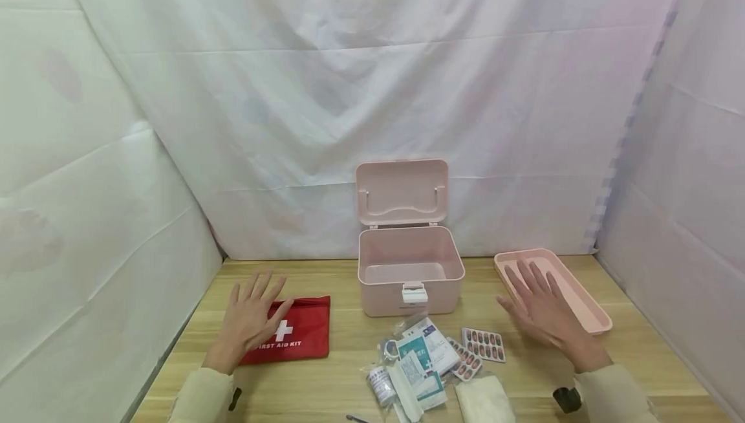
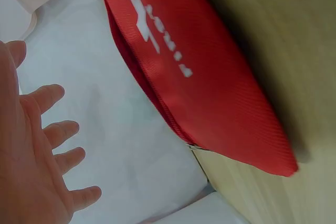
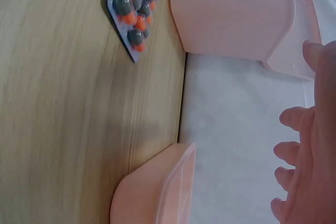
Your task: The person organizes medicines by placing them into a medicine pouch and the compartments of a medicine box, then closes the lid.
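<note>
Left grip (image 1: 250, 319): fingers spread, nothing held, poised above the red first aid pouch (image 1: 308, 327), which lies on the tabletop (image 1: 314, 390). Right grip (image 1: 542, 316): likewise splayed and unladen, clear of the pink tray (image 1: 582, 306) beneath. Pink box (image 1: 384, 300) stands between.

White capitals on the red pouch (image 1: 314, 326), just off the thumb side of the left hand (image 1: 247, 319), read "FIRST AID KIT", the first letter mostly hidden by that hand in the head view. Above the words stands a white cross (image 1: 283, 330). Farther to the hand's right, the print on the teal-and-white packets (image 1: 414, 350), the white bottle (image 1: 381, 385) and the pink box (image 1: 378, 297) is too small to read.
</note>
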Available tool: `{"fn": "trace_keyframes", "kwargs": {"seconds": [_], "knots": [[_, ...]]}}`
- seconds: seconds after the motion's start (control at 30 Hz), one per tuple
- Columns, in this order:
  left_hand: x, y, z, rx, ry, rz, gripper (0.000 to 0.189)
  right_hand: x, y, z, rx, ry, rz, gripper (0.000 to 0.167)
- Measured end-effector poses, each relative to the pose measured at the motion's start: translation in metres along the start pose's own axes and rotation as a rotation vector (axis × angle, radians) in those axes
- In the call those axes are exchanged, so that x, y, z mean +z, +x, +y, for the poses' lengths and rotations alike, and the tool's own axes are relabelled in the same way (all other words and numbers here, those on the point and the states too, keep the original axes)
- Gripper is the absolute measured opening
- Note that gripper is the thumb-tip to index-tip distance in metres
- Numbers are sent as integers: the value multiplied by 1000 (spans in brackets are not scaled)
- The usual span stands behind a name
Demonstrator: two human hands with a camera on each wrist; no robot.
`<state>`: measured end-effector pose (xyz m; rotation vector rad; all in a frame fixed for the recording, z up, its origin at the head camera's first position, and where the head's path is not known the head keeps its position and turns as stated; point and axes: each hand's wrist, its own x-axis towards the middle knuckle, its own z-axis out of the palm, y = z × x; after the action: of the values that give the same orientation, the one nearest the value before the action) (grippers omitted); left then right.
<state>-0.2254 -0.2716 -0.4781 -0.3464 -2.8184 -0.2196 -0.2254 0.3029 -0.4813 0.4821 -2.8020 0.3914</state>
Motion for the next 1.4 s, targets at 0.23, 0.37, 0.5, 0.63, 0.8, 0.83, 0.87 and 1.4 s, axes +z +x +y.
{"fn": "trace_keyframes", "kwargs": {"seconds": [0.23, 0.37, 0.5, 0.63, 0.8, 0.83, 0.87, 1.4], "knots": [[0, -9, -7, -11, 18, 7, 60, -3, 6, -22, -51, 4, -1, 67], [-1, -15, -10, -43, 4, -8, 60, -7, 8, -37, -78, 35, 26, 60], [0, -20, -14, -79, 1, -22, 62, -12, 11, -54, -93, 61, -19, 50], [0, -23, -19, -115, -15, -38, 64, -21, 14, -74, -143, 115, -128, 44], [-3, -30, -28, -136, -32, -45, 68, -28, 21, -102, -229, 275, -280, 35], [-4, -31, -29, -138, -32, -44, 68, -28, 23, -107, -248, 311, -308, 32], [-5, -33, -31, -140, -32, -45, 69, -28, 25, -112, -272, 342, -331, 29], [-12, -44, -54, -272, -185, -156, 69, -7, 47, -169, -435, 484, -549, 36]]}}
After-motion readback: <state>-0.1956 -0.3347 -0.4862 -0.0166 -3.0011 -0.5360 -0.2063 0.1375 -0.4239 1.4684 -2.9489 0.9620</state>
